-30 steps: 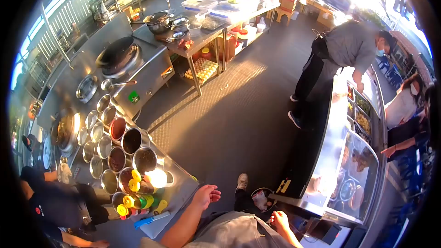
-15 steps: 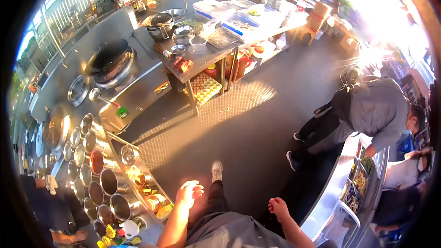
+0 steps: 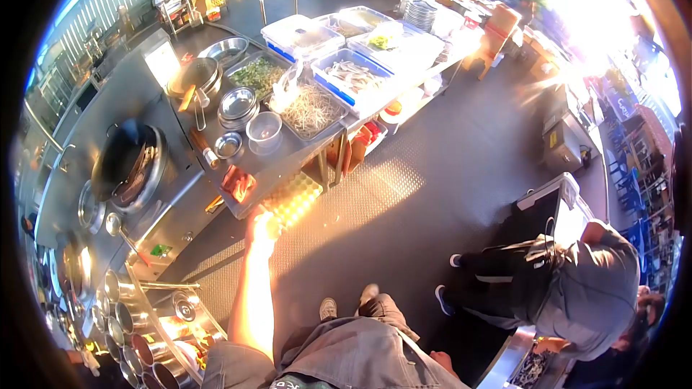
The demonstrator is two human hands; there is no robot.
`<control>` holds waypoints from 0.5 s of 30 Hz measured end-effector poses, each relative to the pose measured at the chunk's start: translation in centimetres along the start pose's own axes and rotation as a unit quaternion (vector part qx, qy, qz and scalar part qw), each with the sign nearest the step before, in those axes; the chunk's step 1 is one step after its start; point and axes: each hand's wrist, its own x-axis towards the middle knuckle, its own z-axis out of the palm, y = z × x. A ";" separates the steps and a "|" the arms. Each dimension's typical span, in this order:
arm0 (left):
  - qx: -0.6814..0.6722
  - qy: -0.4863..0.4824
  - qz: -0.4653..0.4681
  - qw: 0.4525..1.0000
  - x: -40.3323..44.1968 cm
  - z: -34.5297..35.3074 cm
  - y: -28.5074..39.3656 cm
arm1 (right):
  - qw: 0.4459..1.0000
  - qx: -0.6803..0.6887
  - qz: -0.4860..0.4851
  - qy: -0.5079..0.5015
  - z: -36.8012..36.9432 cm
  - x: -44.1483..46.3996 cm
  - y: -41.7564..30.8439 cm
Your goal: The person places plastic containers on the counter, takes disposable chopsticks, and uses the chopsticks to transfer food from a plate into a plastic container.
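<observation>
Head view: left hand [image 3: 264, 225] stretched out ahead, just below a steel table [image 3: 285, 153] corner, overexposed by sun; fingers washed out, can't tell whether clenched, released or grasping. Egg tray [image 3: 297, 198] just beside that hand, low under the tabletop; contact unclear. Red packet [image 3: 238, 183] on the table corner above the hand. Further in on the table: clear bowl [image 3: 264, 130], bean sprouts [image 3: 311, 110] in a tray, blue-rimmed tub [image 3: 351, 78]. Wok [image 3: 122, 162] on the stove at image left. Right hand [image 3: 441, 360] low beside the torso, partly hidden, finger state can't tell. Co-worker [image 3: 587, 292] in grey bends at right.
</observation>
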 end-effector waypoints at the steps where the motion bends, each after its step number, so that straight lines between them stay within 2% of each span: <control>1: 0.003 0.021 -0.006 1.000 3.2 1.0 0.4 | 1.000 0.000 0.002 -0.004 0.1 1.5 -2.0; 3: 0.007 0.072 -0.003 0.997 9.1 3.1 0.9 | 0.997 0.025 -0.065 -0.019 -0.3 4.3 -6.8; 4: 0.004 0.087 -0.018 0.996 11.3 3.5 0.9 | 1.000 0.029 -0.003 0.005 -0.1 6.2 -9.7; 5: -0.002 0.101 -0.024 0.995 13.3 4.1 1.3 | 0.998 0.002 -0.024 -0.055 -0.7 8.3 -12.8; 6: 0.010 0.077 -0.021 0.997 14.7 4.8 1.7 | 0.998 0.001 -0.027 -0.061 -0.9 11.0 -16.7; 7: 0.005 0.096 -0.009 0.995 16.1 5.4 2.0 | 0.997 -0.005 -0.024 -0.072 -0.9 12.9 -19.8; 9: -0.029 0.123 0.051 0.991 17.7 6.8 2.2 | 0.995 0.072 -0.010 -0.066 -1.8 17.0 -25.1; 10: -0.026 0.132 0.045 0.990 18.6 7.5 2.8 | 0.993 0.090 -0.006 -0.079 -2.0 18.7 -27.8; 11: -0.039 0.139 0.073 0.987 20.3 7.9 3.2 | 0.993 0.081 -0.001 -0.090 -2.4 19.9 -30.6; 13: 0.030 0.159 0.016 0.987 21.6 10.3 5.4 | 0.992 0.076 -0.027 -0.101 -2.9 20.8 -35.6; 14: -0.007 0.176 0.079 0.981 23.2 10.4 4.9 | 0.994 0.060 -0.029 -0.090 -2.9 20.9 -37.8; 15: -0.011 0.187 0.077 0.979 24.8 10.2 4.9 | 0.994 0.048 -0.026 -0.092 -3.1 20.8 -39.5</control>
